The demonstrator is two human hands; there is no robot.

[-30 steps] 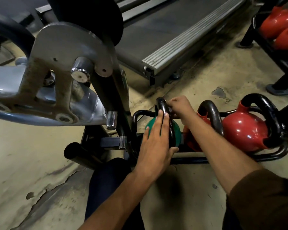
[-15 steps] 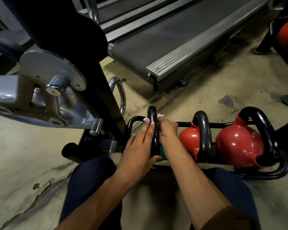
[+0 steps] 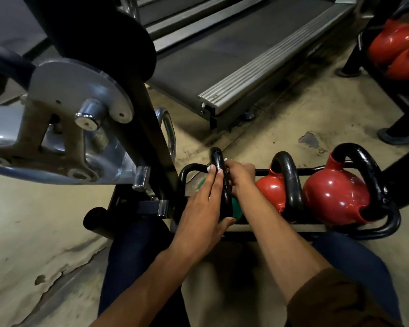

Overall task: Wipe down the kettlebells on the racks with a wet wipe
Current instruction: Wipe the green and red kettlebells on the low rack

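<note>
Taking the green kettlebell (image 3: pixel 236 207) as landmark: left of it, a black machine post (image 3: pixel 149 147) and chrome bracket (image 3: pixel 141 178) crowd close, leaving only a narrow gap. Right of it, a small red kettlebell (image 3: pixel 270 192) stands just beside, then a larger red kettlebell (image 3: pixel 335 197), blocking that side. Beyond it, bare floor (image 3: pixel 265 142) lies open up to the treadmill (image 3: pixel 257 74). Both hands cover its handle (image 3: pixel 216 159).

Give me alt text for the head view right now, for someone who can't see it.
Both hands work the black handle of a green kettlebell at the left end of a low floor rack: the left hand lies flat against the handle, while the right hand presses a white wipe to its far side. Two red kettlebells sit to the right; a treadmill lies beyond.
</note>
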